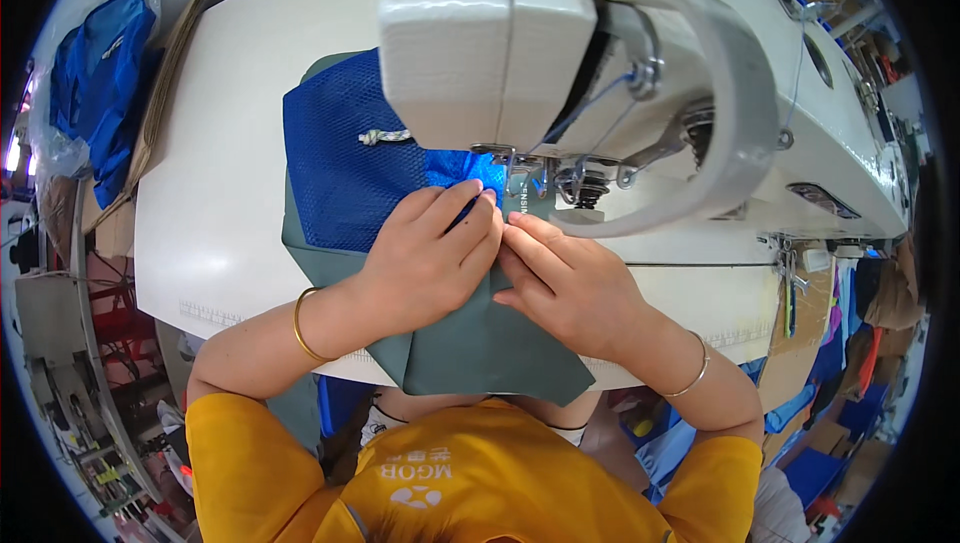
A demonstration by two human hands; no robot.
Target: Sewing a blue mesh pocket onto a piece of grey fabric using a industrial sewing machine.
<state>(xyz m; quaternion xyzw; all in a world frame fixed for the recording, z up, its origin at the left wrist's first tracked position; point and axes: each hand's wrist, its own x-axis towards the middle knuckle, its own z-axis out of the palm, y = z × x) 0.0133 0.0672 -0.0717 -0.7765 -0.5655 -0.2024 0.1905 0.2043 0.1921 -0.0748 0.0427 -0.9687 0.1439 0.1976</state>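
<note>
A white sewing machine (490,53) stands over the work, its needle area just beyond my fingertips. My left hand (430,253) has its fingers bent and pressed together on a blue mesh fabric piece (345,163), near a brighter blue gathered part by the presser foot. From under the mesh, dark green fabric (480,343) spreads toward me and hangs over the table's front edge. Closed on this green fabric, right of the needle line, is my right hand (570,283), its fingertips close to those of the left. A pale cord end (385,137) lies on the mesh.
The white table (240,73) reaches far left, with a printed ruler along its front edge. Blue fabric in clear plastic (105,73) and cardboard lie beyond its left side. A metal thread guide (788,263) and piled cloth (870,323) are at the right.
</note>
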